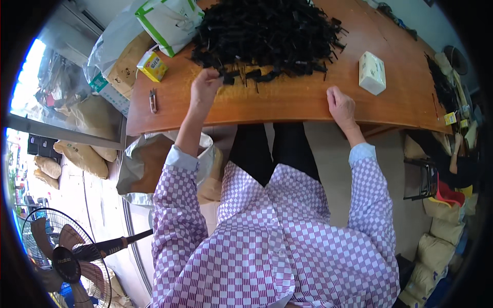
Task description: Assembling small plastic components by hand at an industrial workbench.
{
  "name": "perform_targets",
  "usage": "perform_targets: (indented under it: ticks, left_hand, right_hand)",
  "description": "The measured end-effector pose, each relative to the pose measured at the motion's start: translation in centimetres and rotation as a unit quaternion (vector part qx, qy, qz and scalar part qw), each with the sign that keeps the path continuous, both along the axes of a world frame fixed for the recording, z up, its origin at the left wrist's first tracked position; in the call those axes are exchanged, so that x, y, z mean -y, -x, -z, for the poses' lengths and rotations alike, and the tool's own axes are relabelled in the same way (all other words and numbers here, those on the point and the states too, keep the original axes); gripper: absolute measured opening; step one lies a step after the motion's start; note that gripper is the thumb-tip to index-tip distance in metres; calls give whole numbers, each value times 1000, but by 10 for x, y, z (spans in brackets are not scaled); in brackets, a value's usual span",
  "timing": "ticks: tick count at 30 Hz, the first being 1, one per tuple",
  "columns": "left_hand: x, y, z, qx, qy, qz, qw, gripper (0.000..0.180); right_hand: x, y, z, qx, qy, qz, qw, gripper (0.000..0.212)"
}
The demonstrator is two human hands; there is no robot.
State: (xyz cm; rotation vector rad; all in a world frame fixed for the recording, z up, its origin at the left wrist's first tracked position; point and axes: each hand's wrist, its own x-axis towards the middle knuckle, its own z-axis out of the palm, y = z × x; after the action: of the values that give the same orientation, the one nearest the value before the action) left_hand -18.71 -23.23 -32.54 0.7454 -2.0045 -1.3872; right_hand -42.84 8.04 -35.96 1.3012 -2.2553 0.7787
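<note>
A large heap of small black pieces with thin stems [262,33] is spread over the far middle of the brown wooden table [298,97]. At the heap's near left edge, my left hand [204,91] has its fingers pinched together against one small black piece [229,80]. To the right and nearer the table's front edge, my right hand [341,106] is closed, thumb side up, apart from the heap. Whatever its fingers may hold is hidden.
Small red-handled snips [153,101] and a yellow carton [152,66] lie left of my left hand, with a white-green bag [169,23] behind. A tissue pack [372,73] lies right. An open sack [149,164] stands below; a fan [67,264] is lower left. Another person [436,154] sits far right.
</note>
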Motion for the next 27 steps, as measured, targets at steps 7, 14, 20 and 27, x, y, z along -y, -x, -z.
perform_targets:
  ticks: [7, 14, 20, 27]
  left_hand:
    - [-113, -30, -22, -98, -71, 130, 984, 12]
    - [-162, -82, -19, -5, 107, 201, 974, 16]
    - [-183, -108, -11, -3, 189, 180, 965, 14]
    - [-187, -118, -1, -5, 236, 193, 952, 17]
  right_hand:
    - [47, -115, -86, 676, 151, -246, 678, 31]
    - [36, -161, -57, 801, 87, -287, 518, 19]
    - [17, -189, -41, 913, 58, -204, 348, 13]
    - [-3, -200, -9, 953, -29, -155, 259, 22]
